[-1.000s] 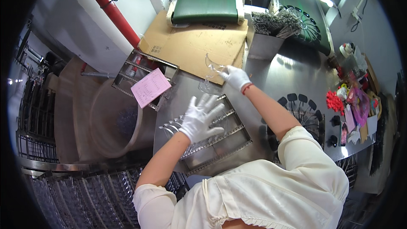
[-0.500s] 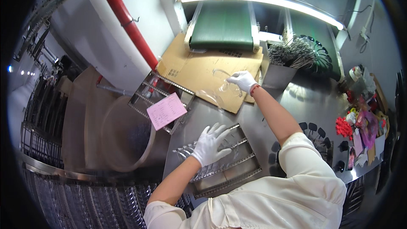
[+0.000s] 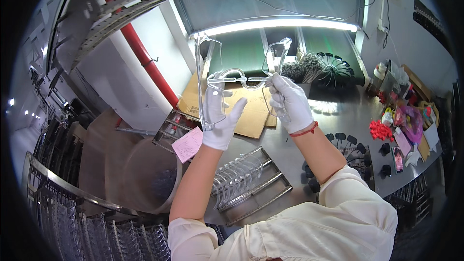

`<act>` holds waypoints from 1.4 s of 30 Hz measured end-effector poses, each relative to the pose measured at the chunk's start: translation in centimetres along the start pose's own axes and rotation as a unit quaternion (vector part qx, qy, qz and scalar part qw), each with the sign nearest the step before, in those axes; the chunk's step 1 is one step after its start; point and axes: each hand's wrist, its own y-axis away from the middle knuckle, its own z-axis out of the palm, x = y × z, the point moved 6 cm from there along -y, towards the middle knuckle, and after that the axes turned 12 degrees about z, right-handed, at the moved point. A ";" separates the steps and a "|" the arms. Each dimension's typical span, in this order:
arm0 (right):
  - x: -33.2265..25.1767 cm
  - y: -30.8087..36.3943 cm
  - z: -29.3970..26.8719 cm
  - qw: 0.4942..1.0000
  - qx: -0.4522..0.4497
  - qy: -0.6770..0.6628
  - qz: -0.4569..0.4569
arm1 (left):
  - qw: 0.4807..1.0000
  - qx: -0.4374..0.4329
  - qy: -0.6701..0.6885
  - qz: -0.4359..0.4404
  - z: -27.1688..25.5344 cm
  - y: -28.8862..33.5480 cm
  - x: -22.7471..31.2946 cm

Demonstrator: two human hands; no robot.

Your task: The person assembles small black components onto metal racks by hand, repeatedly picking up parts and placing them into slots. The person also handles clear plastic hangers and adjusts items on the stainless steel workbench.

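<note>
At left lies a pink paper [image 3: 187, 145], then the left hand [image 3: 219, 128], thumb spread from its fingers, behind the left part of a clear frame [image 3: 243, 79]; whether they touch, I cannot tell. The frame is raised in view before a green belt [image 3: 238, 55], with a rack [image 3: 253, 189] of clear pieces [image 3: 235, 175] nearer the body. The right hand [image 3: 292, 104] pinches its right part.

a clear, glossy plastic moulding [image 3: 243, 79], angular loops flanking a curved middle, is held aloft.
</note>
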 end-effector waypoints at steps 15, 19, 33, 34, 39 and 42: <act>-0.8 4.9 0.1 0.995 -0.078 0.060 -0.015 | 0.994 -0.026 0.080 -0.077 0.8 -2.0 4.9; -0.6 6.5 -0.9 0.790 0.048 0.458 -0.405 | 0.917 -0.097 0.209 -0.326 1.9 3.5 2.5; 23.8 -1.1 -15.7 0.674 -0.040 0.725 0.135 | 0.775 0.039 0.278 -0.567 -4.2 24.9 -5.4; 24.7 -1.3 -15.4 0.652 -0.054 0.740 0.157 | 0.777 0.043 0.269 -0.567 -4.3 25.1 -5.4; 25.9 -2.7 -13.8 0.557 -0.125 0.791 0.221 | 0.804 -0.025 0.284 -0.523 -3.6 23.3 -4.5; 22.6 -4.6 -12.9 0.605 -0.062 0.778 0.157 | 0.850 -0.115 0.261 -0.443 -2.3 21.9 -3.1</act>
